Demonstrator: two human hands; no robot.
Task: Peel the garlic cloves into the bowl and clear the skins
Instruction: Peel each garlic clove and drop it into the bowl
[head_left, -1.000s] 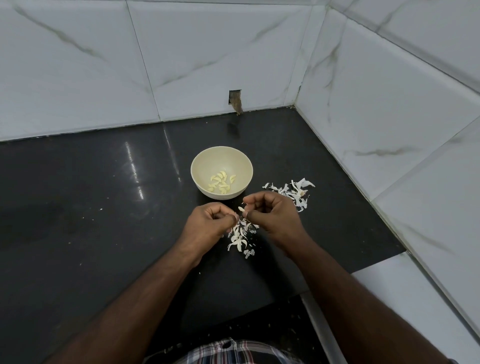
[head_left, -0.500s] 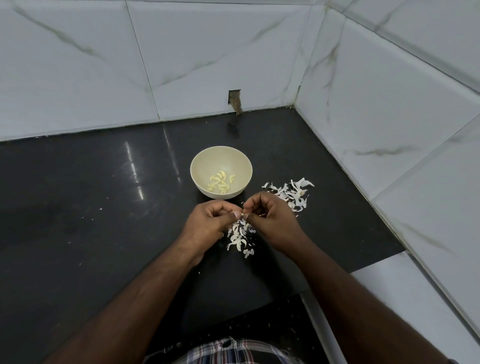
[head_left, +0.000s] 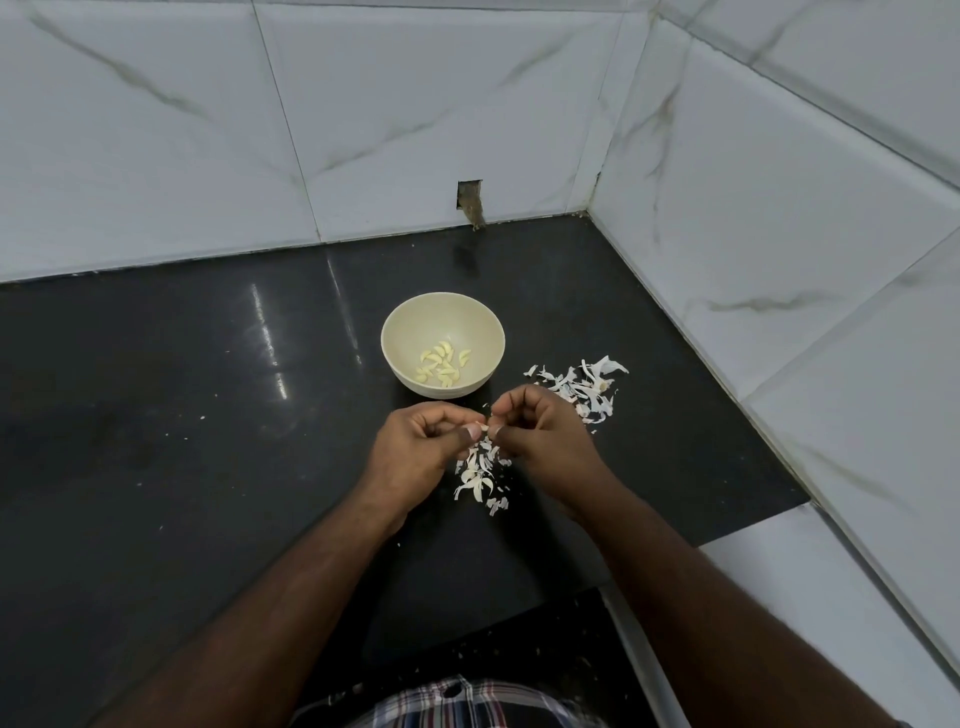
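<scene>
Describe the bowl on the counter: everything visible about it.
The bowl is small, round and cream-coloured, with a smooth matte look, perhaps plastic or ceramic. It stands upright on the dark polished counter, just beyond the two hands, which do not touch it. Peeled garlic cloves, pale yellow, lie loose in its bottom, filling only a small part. A scatter of white skins lies on the counter to its right, apart from it.

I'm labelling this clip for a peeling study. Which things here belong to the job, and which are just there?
Job: garlic clove pinched by left hand and right hand; bowl of peeled cloves; skins.
Just there: wall hole; countertop.
</scene>
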